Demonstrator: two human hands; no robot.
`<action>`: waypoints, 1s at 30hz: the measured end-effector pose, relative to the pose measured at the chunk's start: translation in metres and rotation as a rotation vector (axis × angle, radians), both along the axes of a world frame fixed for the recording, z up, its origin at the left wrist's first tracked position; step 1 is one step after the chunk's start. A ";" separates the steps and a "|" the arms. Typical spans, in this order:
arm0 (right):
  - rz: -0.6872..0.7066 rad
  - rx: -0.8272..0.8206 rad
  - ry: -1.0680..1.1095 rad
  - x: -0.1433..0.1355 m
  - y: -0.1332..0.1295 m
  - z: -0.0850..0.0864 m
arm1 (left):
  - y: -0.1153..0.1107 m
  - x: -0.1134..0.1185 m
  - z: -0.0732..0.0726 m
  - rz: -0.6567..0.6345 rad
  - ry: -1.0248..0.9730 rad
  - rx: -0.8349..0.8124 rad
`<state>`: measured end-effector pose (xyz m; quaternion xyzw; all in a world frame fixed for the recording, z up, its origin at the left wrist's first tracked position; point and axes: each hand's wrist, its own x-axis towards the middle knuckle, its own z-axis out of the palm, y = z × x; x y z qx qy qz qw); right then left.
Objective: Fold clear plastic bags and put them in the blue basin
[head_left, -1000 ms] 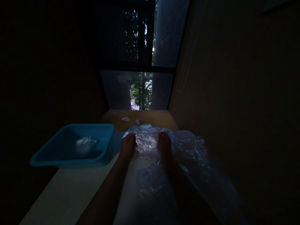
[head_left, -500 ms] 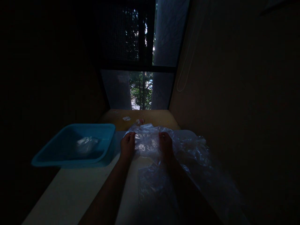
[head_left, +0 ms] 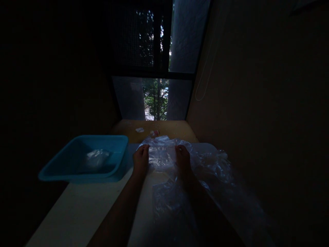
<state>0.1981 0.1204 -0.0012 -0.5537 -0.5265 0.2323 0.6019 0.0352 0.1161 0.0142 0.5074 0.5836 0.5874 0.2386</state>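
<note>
While I'm pinching clear plastic [head_left: 161, 157] with left hand [head_left: 141, 158] and right hand [head_left: 183, 158], it's spanning the gap between their fingers [head_left: 146, 147], and a blue tub [head_left: 87, 177] is sitting left of them

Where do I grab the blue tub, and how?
Probably by the rim at its left and right ends, reaching in from both sides. The tub sits upright, open at the top, and its left end seems to jut past the table, leaving room underneath. Keep it level: plastic lies inside.

Two hands [head_left: 141, 157] stretching clear plastic [head_left: 162, 157], blue basin [head_left: 120, 164] at left, window [head_left: 156, 99] ahead
</note>
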 end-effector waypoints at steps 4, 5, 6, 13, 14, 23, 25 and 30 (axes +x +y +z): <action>-0.005 -0.024 0.019 0.000 0.002 -0.004 | -0.001 0.000 0.002 -0.009 0.042 -0.012; -0.012 -0.020 0.013 0.000 0.002 -0.004 | -0.001 0.000 0.002 -0.008 0.047 -0.013; -0.019 -0.012 0.005 0.000 0.002 -0.004 | -0.001 0.000 0.002 -0.004 0.047 -0.012; -0.029 0.013 -0.004 0.001 0.001 -0.001 | 0.000 0.000 -0.001 0.001 0.061 -0.006; -0.031 0.012 -0.002 0.001 0.001 -0.001 | -0.001 0.000 0.000 0.004 0.064 -0.003; -0.043 0.028 -0.007 0.000 0.001 -0.001 | 0.000 0.000 -0.001 0.010 0.067 -0.001; -0.050 0.023 -0.006 0.000 0.001 -0.001 | 0.001 -0.001 -0.004 0.007 0.078 0.007; -0.054 0.021 0.007 0.000 0.001 -0.002 | 0.001 -0.002 -0.005 0.014 0.107 0.022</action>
